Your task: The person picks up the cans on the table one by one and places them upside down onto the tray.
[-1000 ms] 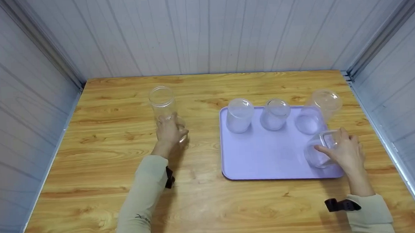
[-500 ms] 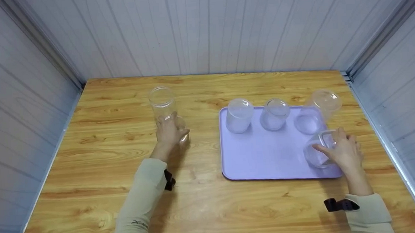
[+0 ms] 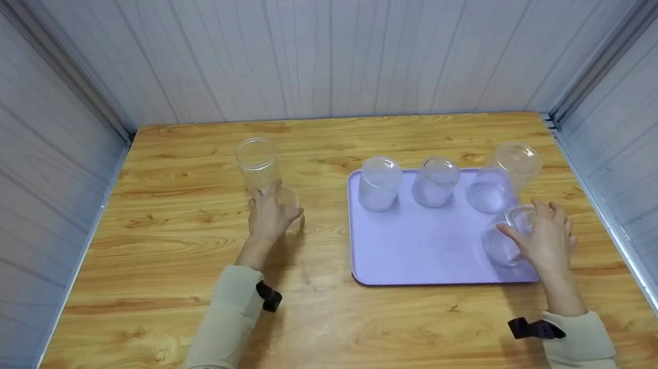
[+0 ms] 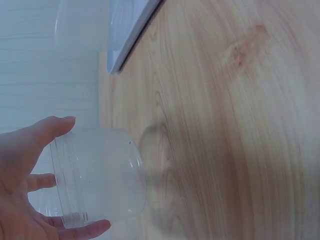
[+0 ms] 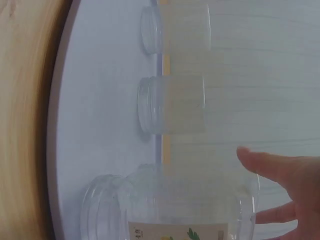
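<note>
My left hand (image 3: 266,219) grips a clear jar (image 3: 289,197) left of the lilac tray (image 3: 421,265). In the left wrist view, thumb and fingers span the ridged rim of this jar (image 4: 102,172); whether its base touches the table is unclear. At the tray's right end my right hand (image 3: 546,243) hovers around a larger clear jar (image 3: 500,246), fingers spread. From the right wrist, this jar (image 5: 145,200) stands threaded mouth down with a printed label, and the thumb (image 5: 267,165) is apart from it.
Upside-down clear jars, a left one (image 3: 380,186), a middle one (image 3: 436,185) and a taller right one (image 3: 499,181), line the tray's back edge. Beyond my left hand stands a tall clear jar (image 3: 256,157). White panel walls (image 3: 319,46) enclose the wooden table (image 3: 185,287).
My left hand and its jar have shifted slightly right and toward me. The right hand's fingers have loosened and lifted a little from the large jar, which stays put.
</note>
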### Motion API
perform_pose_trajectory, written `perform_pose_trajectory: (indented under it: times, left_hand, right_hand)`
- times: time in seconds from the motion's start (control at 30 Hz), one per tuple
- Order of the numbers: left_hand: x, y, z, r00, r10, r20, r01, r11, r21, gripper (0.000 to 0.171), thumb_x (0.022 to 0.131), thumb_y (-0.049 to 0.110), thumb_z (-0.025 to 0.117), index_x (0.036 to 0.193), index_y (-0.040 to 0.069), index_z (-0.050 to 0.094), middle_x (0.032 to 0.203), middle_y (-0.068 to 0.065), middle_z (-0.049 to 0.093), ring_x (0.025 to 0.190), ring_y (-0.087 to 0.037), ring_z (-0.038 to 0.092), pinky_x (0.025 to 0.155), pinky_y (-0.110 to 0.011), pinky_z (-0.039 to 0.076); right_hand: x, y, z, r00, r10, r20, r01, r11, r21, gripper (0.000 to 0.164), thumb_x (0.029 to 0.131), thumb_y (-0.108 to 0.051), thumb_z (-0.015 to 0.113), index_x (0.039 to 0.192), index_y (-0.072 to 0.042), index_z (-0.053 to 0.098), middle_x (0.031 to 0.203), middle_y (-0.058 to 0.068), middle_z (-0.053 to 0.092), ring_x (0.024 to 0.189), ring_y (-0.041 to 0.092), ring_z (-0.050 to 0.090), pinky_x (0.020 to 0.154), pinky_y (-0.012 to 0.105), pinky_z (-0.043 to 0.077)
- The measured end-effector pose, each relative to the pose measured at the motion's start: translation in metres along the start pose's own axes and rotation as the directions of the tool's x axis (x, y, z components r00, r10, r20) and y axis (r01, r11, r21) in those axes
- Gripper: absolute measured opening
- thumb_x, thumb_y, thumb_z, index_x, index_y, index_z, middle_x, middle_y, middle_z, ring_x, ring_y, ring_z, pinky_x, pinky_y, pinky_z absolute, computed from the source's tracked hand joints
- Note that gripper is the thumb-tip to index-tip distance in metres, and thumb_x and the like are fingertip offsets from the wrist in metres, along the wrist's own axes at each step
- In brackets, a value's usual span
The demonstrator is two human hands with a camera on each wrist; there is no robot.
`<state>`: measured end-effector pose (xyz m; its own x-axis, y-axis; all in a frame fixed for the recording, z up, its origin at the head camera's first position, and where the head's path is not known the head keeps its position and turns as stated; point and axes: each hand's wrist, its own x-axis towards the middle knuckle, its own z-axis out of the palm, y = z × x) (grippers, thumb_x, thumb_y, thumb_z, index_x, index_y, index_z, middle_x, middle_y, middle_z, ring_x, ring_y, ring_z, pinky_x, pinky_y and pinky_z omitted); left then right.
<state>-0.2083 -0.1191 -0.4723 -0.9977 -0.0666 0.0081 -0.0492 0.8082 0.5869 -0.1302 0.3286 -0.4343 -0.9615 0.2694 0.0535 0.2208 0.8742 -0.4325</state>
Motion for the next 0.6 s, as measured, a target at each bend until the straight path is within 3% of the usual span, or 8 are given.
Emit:
perform_pose_trajectory:
  times: [0.27, 0.43, 0.6]
  left_hand:
    - [-0.011, 0.006, -0.001, 0.997, 0.043, -0.059, -0.049, 0.994, -0.093, 0.077, 0.07, 0.035, 0.073, 0.132, 0.007, 0.037, 0.119, -0.028, 0.03, 0.105, -0.043, 0.036, 0.078, -0.048, 0.045]
    - [-0.019, 0.01, -0.002, 0.993, 0.069, -0.099, -0.085, 0.982, -0.169, 0.078, 0.07, 0.033, 0.073, 0.133, 0.007, 0.035, 0.12, -0.027, 0.029, 0.106, -0.041, 0.035, 0.08, -0.048, 0.044]
    - [-0.027, 0.013, -0.002, 0.983, 0.093, -0.156, -0.125, 0.969, -0.212, 0.077, 0.07, 0.031, 0.074, 0.132, 0.006, 0.036, 0.116, -0.023, 0.031, 0.102, -0.036, 0.035, 0.08, -0.047, 0.042]
  right_hand:
    - [-0.004, -0.005, 0.007, 0.987, -0.078, -0.143, 0.091, 0.992, 0.089, 0.063, 0.074, -0.021, 0.071, 0.124, 0.005, 0.043, 0.125, 0.033, 0.033, 0.113, 0.049, 0.03, 0.086, 0.062, 0.026]
    - [-0.005, -0.011, 0.014, 0.956, -0.118, -0.269, 0.167, 0.972, 0.168, 0.053, 0.072, -0.013, 0.071, 0.116, 0.006, 0.05, 0.117, 0.03, 0.043, 0.108, 0.046, 0.039, 0.088, 0.055, 0.03]
    - [-0.006, -0.016, 0.021, 0.915, -0.13, -0.381, 0.225, 0.95, 0.218, 0.045, 0.071, -0.011, 0.071, 0.111, 0.003, 0.055, 0.105, 0.025, 0.053, 0.097, 0.039, 0.048, 0.081, 0.052, 0.033]
